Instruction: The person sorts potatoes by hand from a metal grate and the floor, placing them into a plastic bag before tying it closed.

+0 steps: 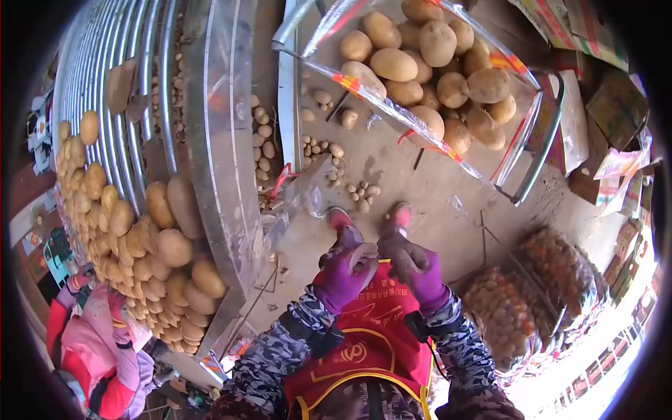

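In purple gloves with dark palms, my left hand [346, 275] and my right hand [414, 271] are held side by side before the red apron [374, 336]. The fingers of both hands are curled closed, with a small gap between the hands. What they hold, if anything, I cannot make out. Beyond them, a clear plastic bag [381, 105] with red and orange edging hangs open on a metal frame [542, 150]. Several large potatoes [437, 42] lie in it. To the left, many potatoes [143, 255] are heaped on a sorting machine with metal rollers [133, 42].
Small potatoes [364, 190] are scattered on the floor near my shoes [341, 218]. Filled bags of potatoes [500, 315] stand at the right, below cardboard boxes [619, 108]. A co-worker [98, 343] in pink and red is at the machine's lower left.
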The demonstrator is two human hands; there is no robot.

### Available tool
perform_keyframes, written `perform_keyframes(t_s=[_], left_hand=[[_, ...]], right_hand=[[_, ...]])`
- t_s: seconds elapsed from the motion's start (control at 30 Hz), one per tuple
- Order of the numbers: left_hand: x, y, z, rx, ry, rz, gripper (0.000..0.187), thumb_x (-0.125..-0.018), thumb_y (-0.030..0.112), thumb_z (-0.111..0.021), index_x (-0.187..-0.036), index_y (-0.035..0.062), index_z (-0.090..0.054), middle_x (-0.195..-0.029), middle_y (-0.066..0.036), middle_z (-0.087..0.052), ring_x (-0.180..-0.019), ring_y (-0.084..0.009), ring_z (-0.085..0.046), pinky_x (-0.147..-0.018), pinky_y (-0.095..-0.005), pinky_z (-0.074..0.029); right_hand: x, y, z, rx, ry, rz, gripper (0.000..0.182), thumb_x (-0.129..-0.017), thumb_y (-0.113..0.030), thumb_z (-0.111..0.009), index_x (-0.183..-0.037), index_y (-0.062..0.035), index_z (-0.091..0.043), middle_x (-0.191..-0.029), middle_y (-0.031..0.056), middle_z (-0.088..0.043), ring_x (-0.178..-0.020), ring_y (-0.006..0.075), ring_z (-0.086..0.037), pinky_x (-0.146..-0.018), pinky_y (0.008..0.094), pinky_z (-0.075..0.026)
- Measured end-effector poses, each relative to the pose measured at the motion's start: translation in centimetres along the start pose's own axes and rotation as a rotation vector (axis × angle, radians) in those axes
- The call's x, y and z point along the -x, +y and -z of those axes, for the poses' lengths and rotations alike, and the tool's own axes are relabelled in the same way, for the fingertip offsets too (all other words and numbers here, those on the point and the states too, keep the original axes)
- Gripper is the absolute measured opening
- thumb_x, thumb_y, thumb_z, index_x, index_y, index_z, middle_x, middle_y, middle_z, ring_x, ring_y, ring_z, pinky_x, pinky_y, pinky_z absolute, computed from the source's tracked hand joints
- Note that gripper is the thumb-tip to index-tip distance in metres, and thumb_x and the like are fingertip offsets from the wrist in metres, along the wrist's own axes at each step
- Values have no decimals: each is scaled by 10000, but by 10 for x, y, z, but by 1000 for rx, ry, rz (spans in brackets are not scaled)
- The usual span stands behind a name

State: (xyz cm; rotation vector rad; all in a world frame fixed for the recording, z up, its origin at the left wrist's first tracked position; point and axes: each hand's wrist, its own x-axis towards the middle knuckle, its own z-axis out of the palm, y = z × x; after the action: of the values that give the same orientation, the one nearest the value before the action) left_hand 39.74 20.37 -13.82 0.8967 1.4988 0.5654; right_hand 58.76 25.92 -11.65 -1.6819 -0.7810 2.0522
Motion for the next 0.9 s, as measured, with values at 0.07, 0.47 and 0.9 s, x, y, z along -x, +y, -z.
perform_keyframes(t_s=[0.07,0.47,0.9], left_hand=[[-6,-35,4,-146,2,-38,369,-850,173,-724,-1180,40,-630,-1005,-118,-691,-906,-279,-687,-784,-391,-543],[-181,-273,-31,-1319,-629,-278,416,-819,232,-618,-1204,76,-592,-1236,-111,-591,-1093,-291,-574,-940,-438,-462],[-193,-424,46,-1483,-692,-707,241,-904,264,-543,-1122,224,-638,-1102,-59,-573,-1029,-272,-552,-804,-460,-452]], right_hand=[[-27,24,-5,-40,-129,30,199,-974,-143,-584,-1011,23,-687,-737,43,-644,-676,100,-639,-594,248,-499],[-270,275,89,969,-90,-6,534,-821,-339,-677,-1284,-86,-598,-1150,186,-679,-1058,360,-650,-932,439,-511],[-398,229,-34,1096,-212,833,385,-845,-246,-661,-1202,-106,-631,-1102,179,-653,-923,364,-653,-786,463,-542]])
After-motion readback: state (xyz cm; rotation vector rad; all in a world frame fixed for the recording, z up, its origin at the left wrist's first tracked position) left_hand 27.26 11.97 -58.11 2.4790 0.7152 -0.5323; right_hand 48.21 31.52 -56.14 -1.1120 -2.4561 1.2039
